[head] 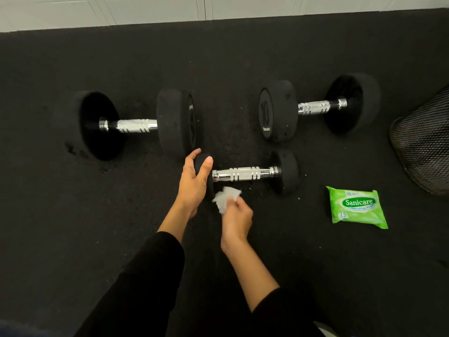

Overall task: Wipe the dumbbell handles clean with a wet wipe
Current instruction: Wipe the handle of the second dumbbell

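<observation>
Black speckled rubber floor [73,227] runs up to a pale panelled wall [150,8]; a black mesh bin [422,142] stands at the right edge.

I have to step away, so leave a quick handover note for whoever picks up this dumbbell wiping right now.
Left hand: gripping the left end weight of the small dumbbell, steadying it on the floor.
Right hand: holding a crumpled wet wipe just below the handle, not touching it.
Two larger dumbbells lie behind: left one, right one. Wipes pack lies to the right, beside a mesh bin.
Done: cannot tell which handles are already wiped.
Left: wipe the small handle, check the others.
</observation>
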Demonstrator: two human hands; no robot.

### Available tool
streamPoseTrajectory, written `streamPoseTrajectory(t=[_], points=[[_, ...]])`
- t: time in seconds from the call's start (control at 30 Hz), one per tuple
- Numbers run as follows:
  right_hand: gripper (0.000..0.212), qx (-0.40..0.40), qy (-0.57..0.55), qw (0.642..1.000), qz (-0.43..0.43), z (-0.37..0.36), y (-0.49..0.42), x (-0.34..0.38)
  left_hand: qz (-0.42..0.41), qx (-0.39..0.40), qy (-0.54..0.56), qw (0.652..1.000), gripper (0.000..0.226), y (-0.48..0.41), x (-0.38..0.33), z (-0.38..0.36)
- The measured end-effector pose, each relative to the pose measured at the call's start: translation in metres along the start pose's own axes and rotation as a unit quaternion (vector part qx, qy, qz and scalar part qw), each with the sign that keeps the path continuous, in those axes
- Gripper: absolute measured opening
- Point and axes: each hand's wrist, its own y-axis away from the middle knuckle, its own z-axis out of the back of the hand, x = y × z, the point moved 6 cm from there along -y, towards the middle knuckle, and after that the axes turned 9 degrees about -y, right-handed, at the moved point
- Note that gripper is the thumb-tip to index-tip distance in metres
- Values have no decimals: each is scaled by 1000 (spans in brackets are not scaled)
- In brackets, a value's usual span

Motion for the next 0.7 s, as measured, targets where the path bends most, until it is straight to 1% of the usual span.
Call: streamPoseTrajectory(t=[0.03, 0.07, 0.1, 0.13, 0.17, 0.2, 0.27, 0.3, 0.33, 0.4, 0.43, 0.47, 0.53, 0.57, 0.63, 0.7], points=[[22, -28, -149, 984, -91, -6, -5, -6, 1, 1, 1, 1000, 56, -1, 1, 0], [22, -26, -259, 953, -153, -16, -9, -6, 3, 3, 3, 1000, 56, -2, 1, 0], [23, -13, -324, 927, -188, -25, -14, -2, 3, 5, 5, 1000, 55, -2, 2, -1], [24, 0, -363, 908, -207, -33, -21, 3, 4, 5, 8, 1000, 54, -1, 3, -1], [24, 15, -386, 897, -214, -37, -26, 8, 4, 4, 8, 1000, 53, -1, 3, -1], [23, 27, -388, 897, -212, -38, -29, 10, 5, 3, 8, 1000, 53, -1, 3, -1], [17, 57, -305, 935, -173, -33, -35, 9, 6, 2, 6, 1000, 53, -1, 3, -1], [16, 63, -281, 939, -189, -31, -36, 5, 4, 1, 6, 1000, 53, -1, 3, -1], [21, 84, -252, 945, -190, -36, -43, -3, 4, 0, 6, 1000, 52, -1, 3, -1], [22, 100, -264, 938, -202, -31, -40, -7, 5, -3, 6, 1000, 53, -1, 3, 0], [19, 101, -310, 923, -203, -26, -31, -2, 4, -3, 7, 1000, 53, -1, 2, 0], [19, 129, -343, 908, -201, -27, -23, 2, 3, -4, 7, 1000, 53, 0, 1, -1], [28, 149, -420, 869, -215, -25, -19, 4, 2, -6, 6, 1000, 53, -1, 1, 0], [32, 149, -422, 869, -213, -23, -20, 5, 1, -6, 6, 1000, 53, -1, 1, 0], [38, 134, -385, 891, -199, -23, -23, 7, 2, -4, 4, 1000, 53, -2, 3, 0], [38, 105, -358, 903, -212, -28, -31, 9, 3, -4, 3, 1000, 53, -2, 4, -1]])
